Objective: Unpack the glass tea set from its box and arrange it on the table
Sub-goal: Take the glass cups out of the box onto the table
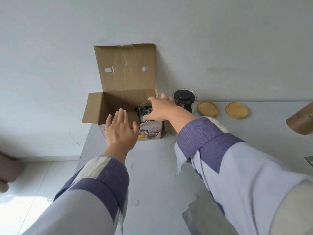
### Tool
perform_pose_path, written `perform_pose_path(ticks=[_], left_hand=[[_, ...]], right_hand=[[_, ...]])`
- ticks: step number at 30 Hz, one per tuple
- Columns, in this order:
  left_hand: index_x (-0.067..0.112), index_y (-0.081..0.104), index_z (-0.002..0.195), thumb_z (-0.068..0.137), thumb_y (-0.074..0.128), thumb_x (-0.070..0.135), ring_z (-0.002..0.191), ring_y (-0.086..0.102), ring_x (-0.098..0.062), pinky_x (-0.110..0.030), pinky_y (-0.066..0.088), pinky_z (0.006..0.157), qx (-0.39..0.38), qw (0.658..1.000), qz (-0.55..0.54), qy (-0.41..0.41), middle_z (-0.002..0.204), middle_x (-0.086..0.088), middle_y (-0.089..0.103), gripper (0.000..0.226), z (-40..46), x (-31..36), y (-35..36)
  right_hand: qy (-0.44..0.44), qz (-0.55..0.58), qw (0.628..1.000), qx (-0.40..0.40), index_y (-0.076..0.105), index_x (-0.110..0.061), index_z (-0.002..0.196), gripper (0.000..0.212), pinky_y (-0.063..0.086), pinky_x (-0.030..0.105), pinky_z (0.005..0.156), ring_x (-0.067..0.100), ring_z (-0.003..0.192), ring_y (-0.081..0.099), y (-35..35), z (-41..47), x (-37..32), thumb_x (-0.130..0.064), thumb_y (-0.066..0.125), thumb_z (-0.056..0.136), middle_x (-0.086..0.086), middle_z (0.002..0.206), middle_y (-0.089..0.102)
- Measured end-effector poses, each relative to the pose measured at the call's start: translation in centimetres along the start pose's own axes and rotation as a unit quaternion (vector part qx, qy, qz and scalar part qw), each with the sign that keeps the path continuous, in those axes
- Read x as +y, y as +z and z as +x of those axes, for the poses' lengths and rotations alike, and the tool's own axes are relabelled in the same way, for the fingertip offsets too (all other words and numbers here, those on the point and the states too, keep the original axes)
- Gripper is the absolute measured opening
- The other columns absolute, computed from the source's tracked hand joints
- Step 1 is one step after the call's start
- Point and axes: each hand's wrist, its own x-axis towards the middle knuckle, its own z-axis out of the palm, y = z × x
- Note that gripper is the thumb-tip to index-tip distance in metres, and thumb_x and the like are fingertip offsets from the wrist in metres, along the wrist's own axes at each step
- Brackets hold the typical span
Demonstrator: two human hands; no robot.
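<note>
An open cardboard box point(125, 99) stands at the far left of the grey table point(152, 167), its lid leaning up against the wall. Inside it, glass pieces point(144, 107) show at the right side. My right hand point(162, 107) reaches over the box's right rim with fingers spread, just above the glass, holding nothing. My left hand point(120, 128) hovers with straight fingers in front of the box's near wall. A glass teapot with a black lid point(184, 99) stands right of the box. Two round wooden coasters point(207, 109) point(236, 110) lie further right.
A brown cylindrical object point(301, 119) juts in at the right edge. Grey flat sheets point(203, 214) lie on the table near me. The table's left edge drops to a pale floor point(33, 184). The white wall stands right behind the box.
</note>
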Motion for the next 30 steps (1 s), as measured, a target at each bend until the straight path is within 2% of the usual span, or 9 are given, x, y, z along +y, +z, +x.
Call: perform_pose_path(ticks=[3, 6, 9, 12, 16, 18, 20, 25, 30], left_hand=[[0.011, 0.011, 0.152, 0.095, 0.011, 0.045, 0.146, 0.009, -0.015, -0.036, -0.001, 0.118, 0.003, 1.0, 0.0, 0.002, 0.159, -0.004, 0.009, 0.066, -0.1, -0.1, 0.1], [0.011, 0.012, 0.152, 0.095, 0.01, 0.046, 0.146, 0.009, -0.015, -0.036, 0.0, 0.118, 0.008, 1.0, 0.003, 0.006, 0.159, -0.004, 0.01, 0.067, -0.1, -0.1, 0.2], [0.011, 0.012, 0.152, 0.095, 0.011, 0.046, 0.146, 0.009, -0.016, -0.035, 0.0, 0.118, 0.009, 1.0, -0.004, 0.004, 0.159, -0.004, 0.01, 0.067, 0.0, -0.2, 0.3], [0.011, 0.011, 0.152, 0.095, 0.011, 0.046, 0.146, 0.008, -0.015, -0.035, 0.0, 0.118, 0.01, 1.0, -0.012, 0.005, 0.159, -0.004, 0.009, 0.067, -0.1, -0.2, 0.2], [0.01, 0.011, 0.152, 0.095, 0.011, 0.045, 0.146, 0.008, -0.015, -0.035, 0.0, 0.118, 0.009, 1.0, -0.014, 0.002, 0.159, -0.004, 0.009, 0.067, -0.1, 0.0, 0.0], [0.01, 0.011, 0.151, 0.095, 0.012, 0.045, 0.146, 0.009, -0.015, -0.035, 0.0, 0.118, 0.009, 1.0, -0.013, -0.001, 0.159, -0.005, 0.01, 0.066, 0.0, 0.1, -0.1], [0.01, 0.011, 0.151, 0.095, 0.012, 0.045, 0.146, 0.008, -0.015, -0.035, 0.0, 0.118, 0.007, 1.0, -0.007, -0.002, 0.159, -0.005, 0.009, 0.066, 0.0, 0.1, -0.1], [0.01, 0.011, 0.152, 0.095, 0.011, 0.045, 0.146, 0.008, -0.016, -0.036, 0.0, 0.118, 0.003, 1.0, -0.002, -0.006, 0.159, -0.005, 0.01, 0.067, 0.0, 0.2, 0.0], [0.01, 0.01, 0.151, 0.095, 0.012, 0.043, 0.147, 0.008, -0.017, -0.037, -0.002, 0.117, -0.005, 1.0, -0.004, -0.018, 0.159, -0.006, 0.009, 0.065, -0.1, 0.5, -0.3]], right_hand=[[0.063, -0.028, 0.992, -0.102, 0.025, -0.024, 0.147, 0.089, 0.019, 0.047, 0.11, 0.038, 0.139, 0.014, 0.0, 0.2, -0.7, -0.064, 0.059, 0.075, 0.019, 0.15, 0.021], [0.102, -0.03, 0.981, -0.165, 0.017, -0.026, 0.149, 0.09, 0.012, 0.052, 0.113, 0.04, 0.143, -0.001, -0.1, 0.5, -1.3, -0.062, 0.057, 0.076, 0.019, 0.156, 0.006], [0.098, -0.034, 0.979, -0.177, 0.023, -0.022, 0.147, 0.087, 0.007, 0.053, 0.113, 0.036, 0.144, 0.0, -0.1, 0.9, -1.7, -0.058, 0.06, 0.076, 0.018, 0.155, 0.013], [0.091, 0.0, 0.986, -0.14, 0.036, -0.023, 0.138, 0.082, 0.016, 0.05, 0.109, 0.033, 0.138, 0.015, -0.2, 0.8, -1.6, -0.058, 0.067, 0.072, 0.014, 0.145, 0.031], [0.044, 0.013, 0.999, -0.025, 0.045, -0.028, 0.123, 0.072, 0.024, 0.045, 0.096, 0.027, 0.125, 0.028, -0.2, 0.8, -1.4, -0.058, 0.072, 0.064, 0.003, 0.129, 0.047], [0.023, 0.014, 0.999, 0.042, 0.046, -0.03, 0.122, 0.071, 0.025, 0.041, 0.088, 0.025, 0.12, 0.031, -0.2, 0.9, -1.5, -0.058, 0.072, 0.062, 0.001, 0.128, 0.046], [0.015, 0.031, 0.996, 0.079, 0.044, -0.031, 0.124, 0.074, 0.026, 0.039, 0.088, 0.025, 0.12, 0.034, -0.2, 1.0, -1.8, -0.057, 0.072, 0.061, 0.003, 0.129, 0.044], [0.018, 0.238, 0.965, 0.11, 0.037, -0.026, 0.135, 0.083, 0.041, 0.032, 0.087, 0.027, 0.115, 0.048, 0.3, 0.5, -2.1, -0.037, 0.08, 0.065, 0.007, 0.13, 0.03], [0.034, 0.358, 0.918, 0.167, 0.025, -0.02, 0.141, 0.09, 0.043, 0.033, 0.097, 0.023, 0.123, 0.043, 1.1, -0.4, -1.4, -0.028, 0.08, 0.07, 0.007, 0.141, 0.027]])
